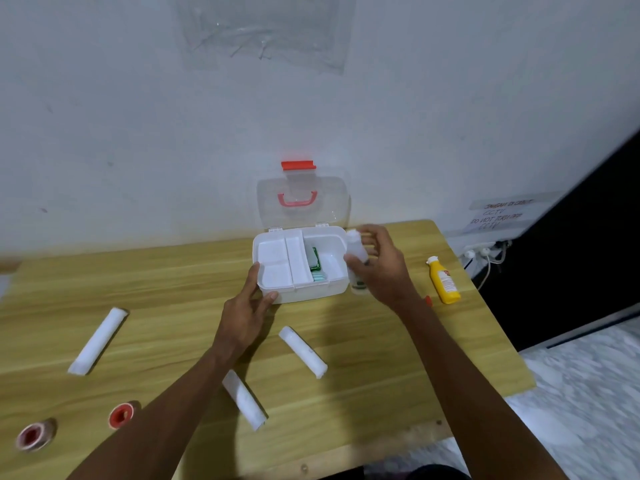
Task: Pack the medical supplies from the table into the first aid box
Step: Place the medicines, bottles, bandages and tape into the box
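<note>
The white first aid box (268, 289) stands open at the table's far middle, its clear lid (332, 192) upright with a red handle. A green packet (315, 259) lies in its right compartment. My left hand (247, 306) touches the box's front left corner with straight fingers. My right hand (382, 268) grips a small clear bottle (355, 249) with a white cap, just beside the box's right wall. Three white gauze rolls lie on the table: one at the left (97, 341), one near the centre (303, 351), one under my left forearm (244, 400).
A yellow bottle (443, 280) lies to the right near the table's edge, a small red thing (428, 301) beside my right wrist. Two red tape rolls (121, 415) (34, 436) sit at the near left. The wooden table (363, 393) stands against a white wall.
</note>
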